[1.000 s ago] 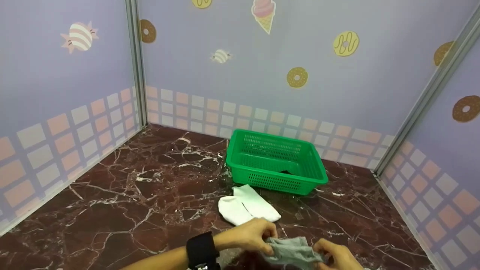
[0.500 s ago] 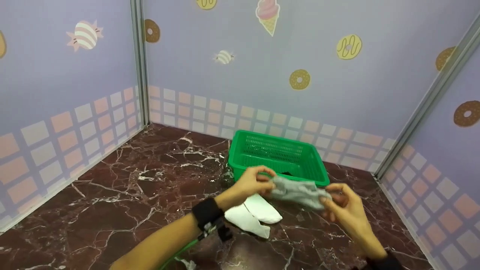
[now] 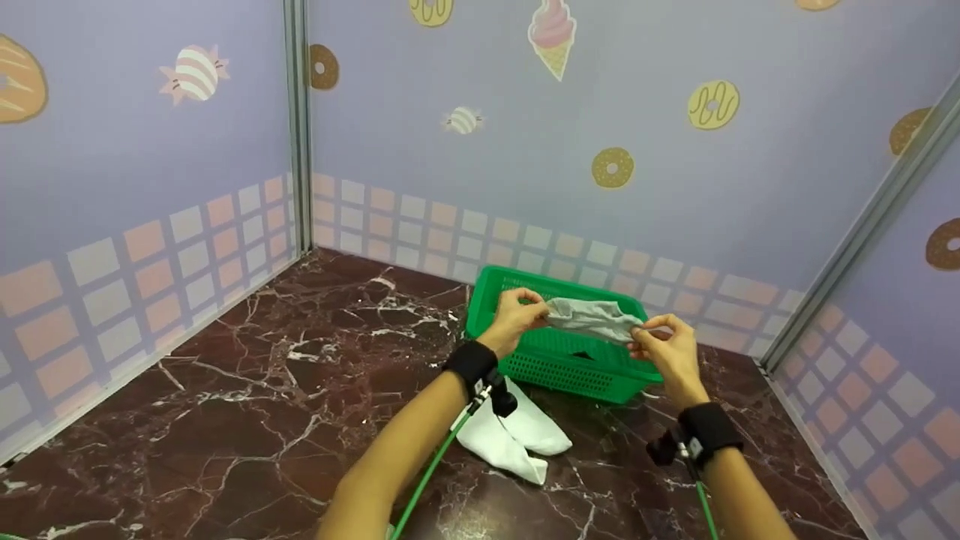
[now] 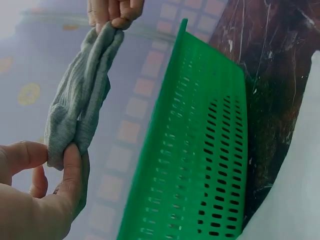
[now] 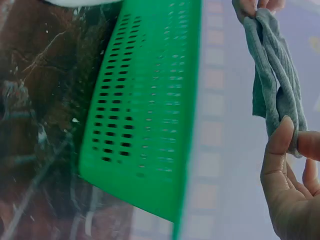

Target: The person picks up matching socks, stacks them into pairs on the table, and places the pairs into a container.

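Note:
Grey ribbed socks [image 3: 592, 318], laid together in a bundle, are stretched between both hands above the green plastic basket [image 3: 574, 371]. My left hand [image 3: 517, 319] pinches one end between thumb and fingers. At the other end my right hand [image 3: 670, 352] pinches the cloth the same way. Both grips show in the left wrist view, where the socks [image 4: 82, 95] hang clear of the basket wall [image 4: 200, 150]. In the right wrist view a flap of the socks [image 5: 272, 75] droops on one side. A small dark item [image 3: 582, 355] lies inside the basket, too small to name.
A pair of white socks [image 3: 510, 435] lies on the dark red marbled table [image 3: 247, 420] in front of the basket. Lilac panels with sweet-themed prints [image 3: 420, 172] close in the back and sides. Green cables [image 3: 431, 465] trail from the wrist cameras.
Both hands have carried the grey socks up and forward, from near the table's front to above the basket. The white socks lie in a different arrangement from one second ago.

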`<state>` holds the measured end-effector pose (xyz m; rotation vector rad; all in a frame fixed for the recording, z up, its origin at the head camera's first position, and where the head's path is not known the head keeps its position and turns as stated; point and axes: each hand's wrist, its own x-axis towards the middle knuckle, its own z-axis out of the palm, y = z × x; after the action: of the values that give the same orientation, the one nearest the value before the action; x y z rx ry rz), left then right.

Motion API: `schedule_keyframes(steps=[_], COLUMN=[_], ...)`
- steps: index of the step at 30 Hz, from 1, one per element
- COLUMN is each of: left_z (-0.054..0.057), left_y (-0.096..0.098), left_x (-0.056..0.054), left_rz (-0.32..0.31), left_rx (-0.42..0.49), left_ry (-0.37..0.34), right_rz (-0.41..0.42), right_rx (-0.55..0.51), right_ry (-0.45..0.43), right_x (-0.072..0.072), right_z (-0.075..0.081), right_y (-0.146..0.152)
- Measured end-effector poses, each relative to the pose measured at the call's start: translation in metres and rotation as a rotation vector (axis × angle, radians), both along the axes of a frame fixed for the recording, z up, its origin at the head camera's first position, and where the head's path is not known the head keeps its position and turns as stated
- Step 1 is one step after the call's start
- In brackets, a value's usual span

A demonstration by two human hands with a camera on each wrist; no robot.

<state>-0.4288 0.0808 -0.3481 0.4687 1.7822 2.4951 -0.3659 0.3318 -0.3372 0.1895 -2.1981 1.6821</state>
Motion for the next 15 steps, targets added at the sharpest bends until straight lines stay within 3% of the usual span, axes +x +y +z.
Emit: schedule_keyframes(steps=[5, 8, 11, 15], left_z=[-0.010, -0.013, -0.014, -0.011], left_y=[0.010, 0.013, 0.015, 0.019], left_x=[-0.015, -0.021, -0.024, -0.029], left_rz=[0.052, 0.085, 0.133, 0.195], left_rx=[-0.050, -0.135, -0.282, -0.604], left_ry=[-0.044, -0.045, -0.039, -0.024], right_rz=[-0.001, 0.010, 0.010, 0.012], right_rx=[0.053, 0.153, 0.337, 0.612], right_ry=[-0.073, -0.119, -0.151, -0.145], right_x=[-0.018, -0.024, -0.031, -0.041], right_z=[-0.013, -0.015, -0.017, -0.022], right_y=[0.000, 0.000, -0.006, -0.018])
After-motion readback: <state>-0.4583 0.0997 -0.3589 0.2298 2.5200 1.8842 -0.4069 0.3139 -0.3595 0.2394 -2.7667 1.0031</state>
